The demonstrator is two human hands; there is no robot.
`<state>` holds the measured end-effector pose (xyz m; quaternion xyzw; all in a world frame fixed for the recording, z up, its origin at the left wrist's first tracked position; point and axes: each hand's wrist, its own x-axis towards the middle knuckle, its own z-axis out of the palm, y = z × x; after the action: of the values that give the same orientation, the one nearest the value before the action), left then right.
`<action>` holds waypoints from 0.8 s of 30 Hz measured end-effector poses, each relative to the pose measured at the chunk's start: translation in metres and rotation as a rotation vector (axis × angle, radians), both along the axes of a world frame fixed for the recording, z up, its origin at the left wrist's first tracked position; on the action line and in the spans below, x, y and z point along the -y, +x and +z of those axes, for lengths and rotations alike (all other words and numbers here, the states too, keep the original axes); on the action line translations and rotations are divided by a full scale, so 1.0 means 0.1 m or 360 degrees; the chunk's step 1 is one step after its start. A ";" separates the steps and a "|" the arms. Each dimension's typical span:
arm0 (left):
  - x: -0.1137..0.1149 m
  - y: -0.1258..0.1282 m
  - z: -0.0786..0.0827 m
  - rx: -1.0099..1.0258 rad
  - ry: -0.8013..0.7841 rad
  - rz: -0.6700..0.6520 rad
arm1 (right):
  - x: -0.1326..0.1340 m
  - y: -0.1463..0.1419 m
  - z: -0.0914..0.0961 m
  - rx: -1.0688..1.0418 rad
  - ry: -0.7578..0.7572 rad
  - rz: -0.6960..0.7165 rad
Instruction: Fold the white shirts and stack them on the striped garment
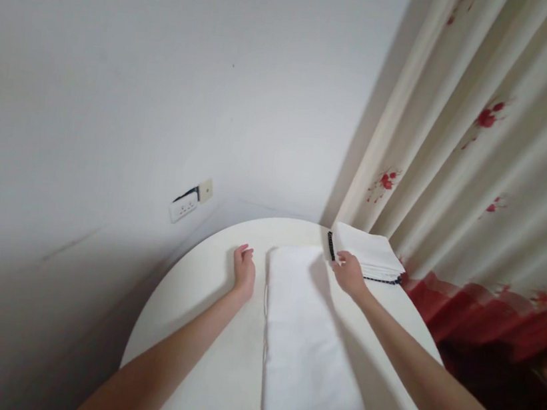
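A long white folded cloth (305, 344) lies lengthwise down the middle of a round white table (200, 303). My left hand (243, 270) hovers just left of the cloth's far end, fingers loosely curled and apart, holding nothing. My right hand (348, 273) reaches past the cloth's far right corner and touches the near edge of a stack of folded white cloths with dark trim (368, 252). Its fingers are bent on that edge; whether they pinch it I cannot see.
A plain white wall with a socket (184, 206) and a switch plate (205, 190) stands behind the table. A cream curtain (486, 159) with red flowers and a red hem hangs at the right, close to the stack.
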<state>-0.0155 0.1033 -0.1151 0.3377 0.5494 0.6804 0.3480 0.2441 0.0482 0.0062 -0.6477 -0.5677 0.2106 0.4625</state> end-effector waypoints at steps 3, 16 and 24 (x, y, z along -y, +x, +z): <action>-0.15 -0.20 -0.07 -0.0050 0.0002 0.0078 | 0.35 -0.32 -0.42 0.0446 -0.0006 0.0207; -0.04 -0.01 -0.19 -0.0337 0.0190 -0.0096 | 1.12 -1.06 -0.78 0.1084 -0.0603 0.0609; 0.13 0.08 0.06 -0.0511 0.0306 -0.0095 | 1.05 -0.69 -0.96 -0.0585 -0.0455 0.0725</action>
<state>-0.0077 0.0902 -0.1092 0.4899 0.5202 0.6565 0.2419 0.1750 -0.0569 -0.0900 -0.5135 -0.5697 0.4997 0.4026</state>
